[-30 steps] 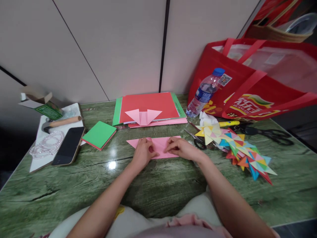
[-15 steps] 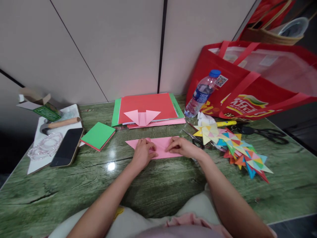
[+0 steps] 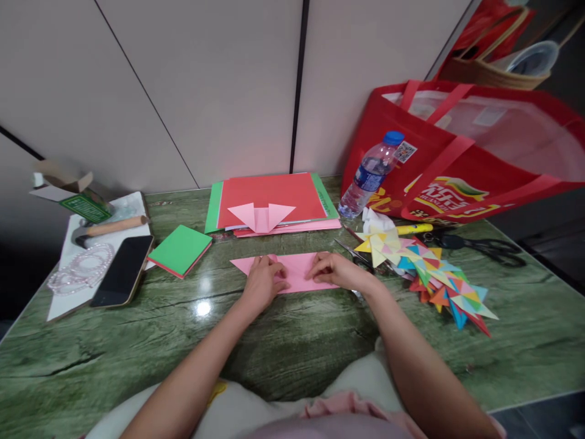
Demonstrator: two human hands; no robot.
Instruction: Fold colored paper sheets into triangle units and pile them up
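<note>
A folded sheet of pink origami paper (image 3: 298,266) lies flat on the table in front of me, with a pointed corner at its left end. My left hand (image 3: 264,279) rests over its left part, fingers curled and thumb pressed to the paper. On the right part, my right hand (image 3: 336,270) has its fingertips closed together at the paper's surface. Part of the sheet is hidden under both hands. Just beyond it, a folded pink paper piece (image 3: 261,218) with two pointed wings lies on a stack of coloured paper (image 3: 274,190).
To the left are green square papers (image 3: 180,250), a phone (image 3: 122,271), a hammer (image 3: 116,227) and a small box (image 3: 85,204). Right of my hands are scissors (image 3: 359,259), colourful folded-paper pieces (image 3: 434,268), a water bottle (image 3: 368,177) and a red bag (image 3: 439,152).
The whole view has shifted very slightly. Both hands stay on the pink paper in nearly the same pose.
</note>
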